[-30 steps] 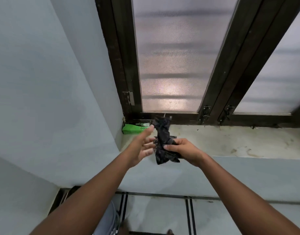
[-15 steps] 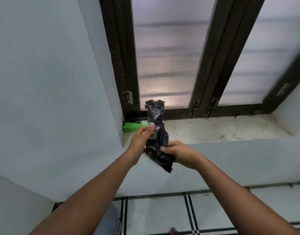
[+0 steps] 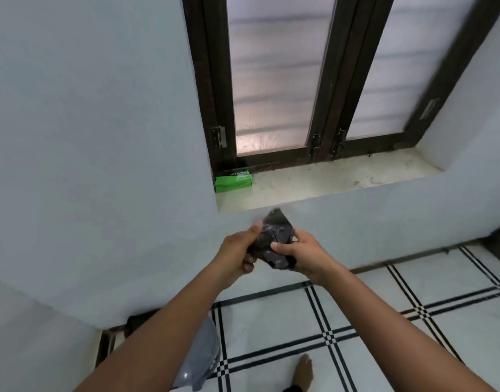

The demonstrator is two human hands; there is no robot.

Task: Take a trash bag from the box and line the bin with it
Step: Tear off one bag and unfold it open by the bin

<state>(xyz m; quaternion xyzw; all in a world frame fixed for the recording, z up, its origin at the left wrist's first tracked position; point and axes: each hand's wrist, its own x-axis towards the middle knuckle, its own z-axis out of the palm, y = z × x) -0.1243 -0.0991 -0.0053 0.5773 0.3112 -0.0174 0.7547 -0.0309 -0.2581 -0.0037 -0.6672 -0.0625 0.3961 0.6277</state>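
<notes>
The crumpled black plastic trash bag sits bunched between both hands, in front of the pale wall below the window sill. Its film is thin and glossy, creased into many folds, and a blurred pointed corner sticks up above the fingers. The left hand closes around the bag's left side, thumb up against the plastic and fingers curled beneath. The right hand clamps the right side, thumb pressed across the front of the wad.

Up on the stained, off-white stone sill, well apart from the bag, a small green cardboard box lies in the left corner, against the dark wooden window frame; its dark top band carries light lettering too small to read. The panes are frosted, ribbed glass. Below the left forearm, the rounded rim of a smooth grey plastic bin stands on white floor tiles crossed by black stripes. A bare foot rests on the tiles nearby.
</notes>
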